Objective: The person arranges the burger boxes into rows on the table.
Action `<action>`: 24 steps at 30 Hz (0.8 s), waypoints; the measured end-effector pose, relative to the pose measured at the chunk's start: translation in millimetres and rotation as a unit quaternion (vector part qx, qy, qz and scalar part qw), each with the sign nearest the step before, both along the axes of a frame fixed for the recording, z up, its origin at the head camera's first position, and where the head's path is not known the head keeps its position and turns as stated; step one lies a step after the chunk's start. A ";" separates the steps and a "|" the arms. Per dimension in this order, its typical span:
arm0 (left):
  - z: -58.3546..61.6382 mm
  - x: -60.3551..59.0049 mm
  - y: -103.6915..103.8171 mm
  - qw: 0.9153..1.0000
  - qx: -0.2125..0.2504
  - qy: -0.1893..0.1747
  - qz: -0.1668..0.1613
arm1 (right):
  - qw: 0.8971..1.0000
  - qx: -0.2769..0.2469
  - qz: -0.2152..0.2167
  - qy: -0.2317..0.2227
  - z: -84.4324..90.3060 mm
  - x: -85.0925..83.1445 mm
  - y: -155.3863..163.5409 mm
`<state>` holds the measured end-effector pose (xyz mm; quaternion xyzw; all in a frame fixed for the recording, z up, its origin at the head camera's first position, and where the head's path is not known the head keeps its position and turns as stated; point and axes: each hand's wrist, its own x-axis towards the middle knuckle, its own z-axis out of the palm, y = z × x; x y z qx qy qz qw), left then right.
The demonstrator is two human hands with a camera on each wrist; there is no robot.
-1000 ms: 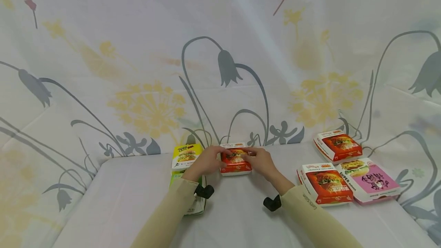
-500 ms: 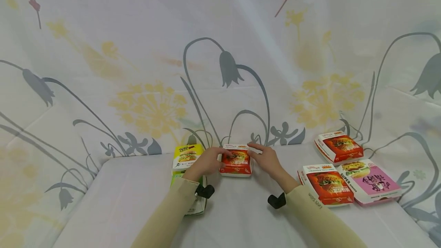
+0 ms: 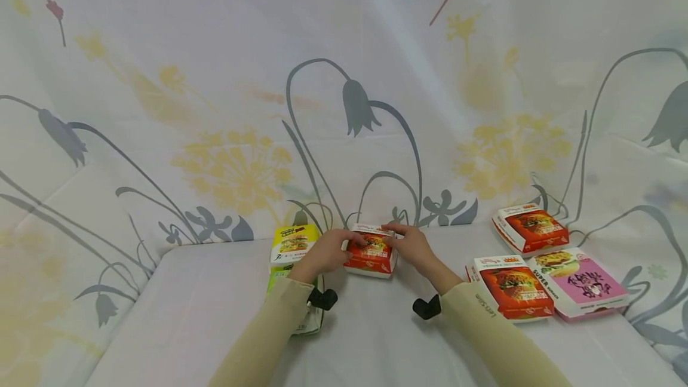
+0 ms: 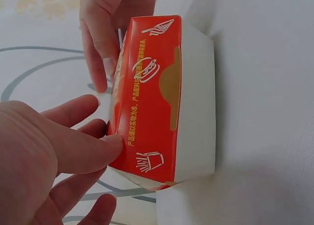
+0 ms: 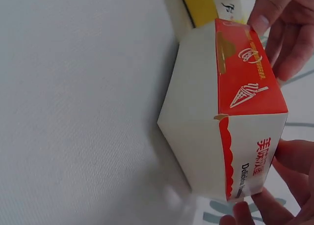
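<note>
Red-and-white card is found at the centre of the work: a burger box (image 3: 371,261) is set flat near the middle of the worktop's (image 3: 177,315) back edge, printed lid uppermost. It is met from two sides — by the left hand (image 3: 325,254), its thumb laid at the lid's front-left corner and its fingers loosely spread, and by the right hand (image 3: 416,252), its relaxed fingers placed at the lid's right edge. Nothing is firmly clasped by either; light contact is perhaps chosen so that the box can be steadied without the card being dented. Both forearms are angled inward from the near edge, wrists held apart.

To the left, a yellow box (image 3: 295,249) and, nearer the front edge, a green box (image 3: 278,275) are lined up, partly hidden by the arm. Towards the right edge, a second red box (image 3: 532,229) is laid farthest back, with a third red box (image 3: 513,288) and a pink box (image 3: 588,282) set side by side before it — grouped, presumably, within reach.
</note>
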<state>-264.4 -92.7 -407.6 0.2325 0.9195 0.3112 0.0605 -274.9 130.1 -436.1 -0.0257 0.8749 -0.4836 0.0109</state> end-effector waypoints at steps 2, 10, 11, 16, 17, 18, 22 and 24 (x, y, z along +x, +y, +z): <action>-1.1 0.4 0.3 1.000 -0.005 0.011 0.002 | 1.000 -0.001 -0.008 0.005 -0.7 0.4 -1.0; 4.7 8.8 6.3 0.997 0.027 0.069 -0.029 | 0.999 0.017 -0.023 0.020 -4.2 0.3 -3.4; 5.8 9.7 7.3 0.997 0.028 0.072 -0.031 | 0.999 0.018 -0.024 0.020 -4.2 0.3 -3.5; 9.4 15.4 12.7 0.999 0.008 0.048 -0.018 | 0.999 0.019 -0.026 0.023 -4.3 2.6 -2.1; 9.5 16.4 13.6 0.999 0.000 0.043 -0.014 | 0.999 0.020 -0.024 0.024 -4.8 3.4 -2.1; 9.5 17.4 14.4 0.999 -0.005 0.037 -0.009 | 0.999 0.018 -0.023 0.024 -4.8 4.5 -2.0; 9.7 19.3 16.5 0.999 -0.015 0.032 0.000 | 0.999 0.028 -0.020 0.034 -4.9 7.9 -2.8; 10.1 19.3 17.3 0.999 -0.009 0.030 0.002 | 0.998 0.033 -0.021 0.044 -4.1 9.2 -3.3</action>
